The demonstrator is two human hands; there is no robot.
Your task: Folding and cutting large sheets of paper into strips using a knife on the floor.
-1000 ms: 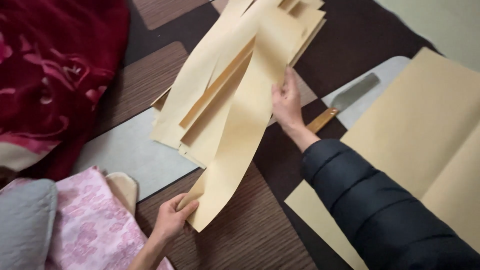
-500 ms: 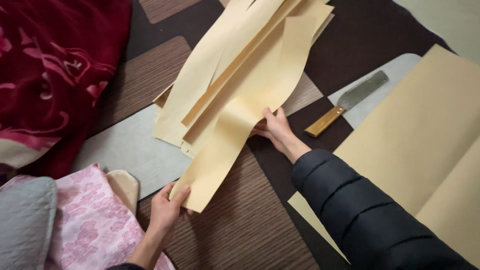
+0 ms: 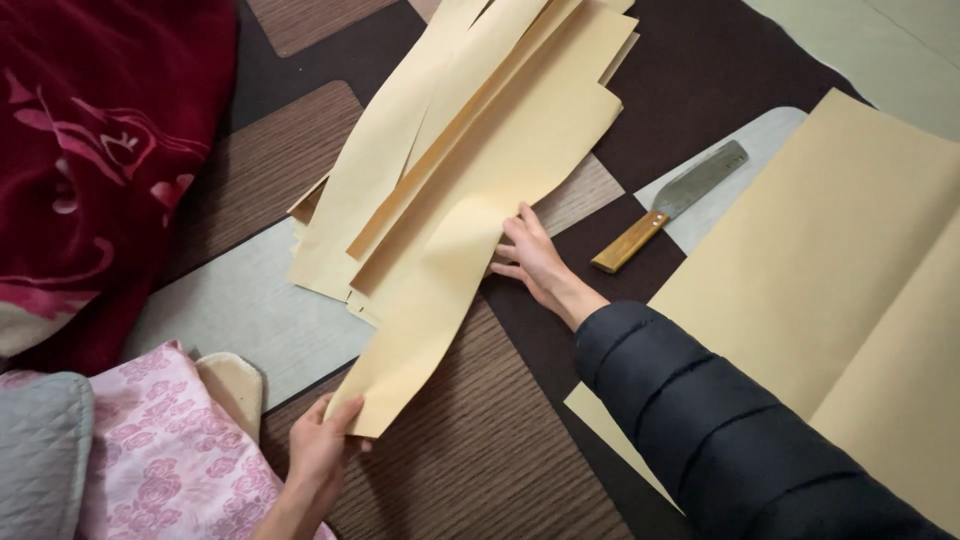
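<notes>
While my left fingers [image 3: 340, 415] pinch the near corner of a long cream paper strip [image 3: 440, 300], my left hand [image 3: 318, 452] sits low at the near edge of the scene, beside a pink flowered cloth [image 3: 160, 450]. My right fingers [image 3: 515, 240] lie spread and flat, gripping nothing, pressing the right edge of that same strip where it buckles upward. My right hand [image 3: 535, 262] comes in from the right in a dark padded sleeve [image 3: 720, 430]. The strip runs from near left to far right, lying on top of a stack of cream strips [image 3: 470, 130] on the patterned floor [image 3: 480, 470]. Just right of my right hand rests a knife [image 3: 670, 205] with a wooden handle. Farther right lies a large cream sheet [image 3: 830, 270]. A red blanket [image 3: 90, 150] fills the far left.
</notes>
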